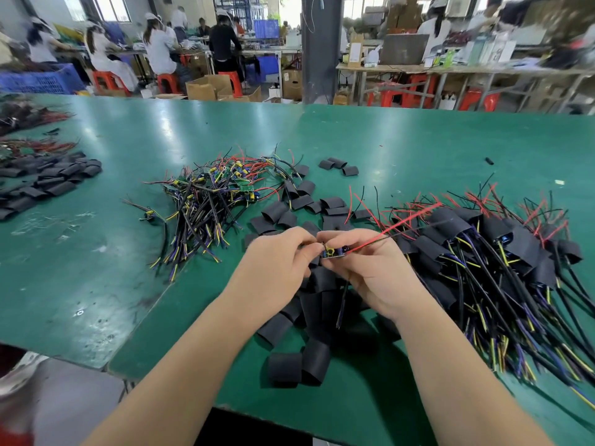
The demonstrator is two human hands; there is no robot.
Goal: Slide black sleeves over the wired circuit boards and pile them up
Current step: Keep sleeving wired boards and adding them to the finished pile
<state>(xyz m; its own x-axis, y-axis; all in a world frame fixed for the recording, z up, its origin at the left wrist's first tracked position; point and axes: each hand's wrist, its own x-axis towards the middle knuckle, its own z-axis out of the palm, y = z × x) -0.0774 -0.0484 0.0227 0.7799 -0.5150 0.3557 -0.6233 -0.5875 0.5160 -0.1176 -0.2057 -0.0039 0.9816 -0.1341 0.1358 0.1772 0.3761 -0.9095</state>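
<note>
My right hand (370, 268) pinches a small wired circuit board (335, 251) above the green table; its red and black wires stick out to the upper right. My left hand (280, 262) has its fingers curled at the board's left end; whether a sleeve is between them is hidden. Loose black sleeves (309, 323) lie scattered under and in front of my hands. A heap of bare wired boards (212, 194) lies to the upper left. The pile of sleeved boards (492, 252) sits to the right.
The green table (96, 252) has its front edge near my forearms. Another heap of black sleeves (48, 181) and wired boards lies at the far left. A few sleeves (338, 165) sit further back. People work at benches in the background.
</note>
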